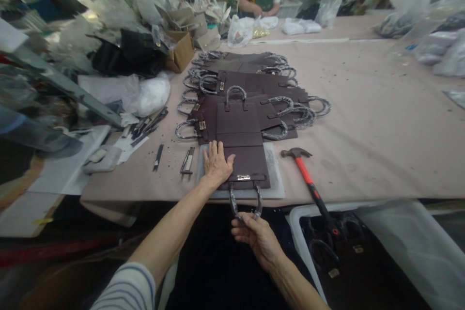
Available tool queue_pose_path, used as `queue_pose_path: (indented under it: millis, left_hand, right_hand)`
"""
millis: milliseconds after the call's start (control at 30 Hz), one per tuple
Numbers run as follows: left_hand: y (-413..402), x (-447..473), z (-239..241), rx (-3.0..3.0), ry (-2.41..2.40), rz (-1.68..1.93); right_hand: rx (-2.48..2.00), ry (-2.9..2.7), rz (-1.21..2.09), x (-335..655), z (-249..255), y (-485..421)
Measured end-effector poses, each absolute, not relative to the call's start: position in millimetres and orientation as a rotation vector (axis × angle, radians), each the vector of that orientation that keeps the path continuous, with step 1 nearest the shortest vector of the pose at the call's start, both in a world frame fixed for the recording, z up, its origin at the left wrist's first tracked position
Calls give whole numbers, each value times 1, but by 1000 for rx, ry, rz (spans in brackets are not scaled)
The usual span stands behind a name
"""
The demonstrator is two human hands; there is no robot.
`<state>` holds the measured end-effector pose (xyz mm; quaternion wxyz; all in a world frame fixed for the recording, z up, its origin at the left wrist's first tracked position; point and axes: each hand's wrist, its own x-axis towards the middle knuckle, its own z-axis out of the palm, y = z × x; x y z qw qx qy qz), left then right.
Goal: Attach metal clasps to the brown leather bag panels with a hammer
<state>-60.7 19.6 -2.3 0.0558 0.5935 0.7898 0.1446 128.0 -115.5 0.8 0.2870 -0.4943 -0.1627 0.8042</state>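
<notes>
Dark-brown, flat, leather-like bag panel (247, 159) lies at the near edge of the beige-covered table (366, 126), its near end over a translucent whitish sheet (276, 177); left hand (218, 164) rests on it, palm down, fingers extended, grasping nothing; right hand (258, 237) grips the looped, plastic-wrapped near handle (259, 197), which overhangs the edge. Red-and-black claw hammer (308, 179) lies to the right; similar brown panels (250, 79) lie piled beyond.

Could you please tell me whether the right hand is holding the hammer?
No, the right hand holds a bag handle, and the hammer lies apart.
</notes>
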Motion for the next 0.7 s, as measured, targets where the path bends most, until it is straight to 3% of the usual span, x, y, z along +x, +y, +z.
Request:
queue_pose_path:
  millis: [133,267,367,433,500,700]
  left_hand:
    - [18,-63,-2,1798,2394,448]
    - [18,-62,-3,1811,2395,459]
    - [18,-59,-3,1809,2425,476]
    - [17,-58,0,1790,2443,494]
    - [13,-58,2,1778,2435,519]
    - [-33,-70,-3,1861,2288,651]
  right_hand:
    - [-1424,-667,2309,141,6,-114]
    - [-1574,-1486,2364,162,39,-95]
    - [-1599,-2101,1654,167,64,-65]
    - [-1447,-2213,1096,163,67,-40]
    - [-1243,-2234,739,155,55,-17]
    - [-906,-2389,416,141,-9,20]
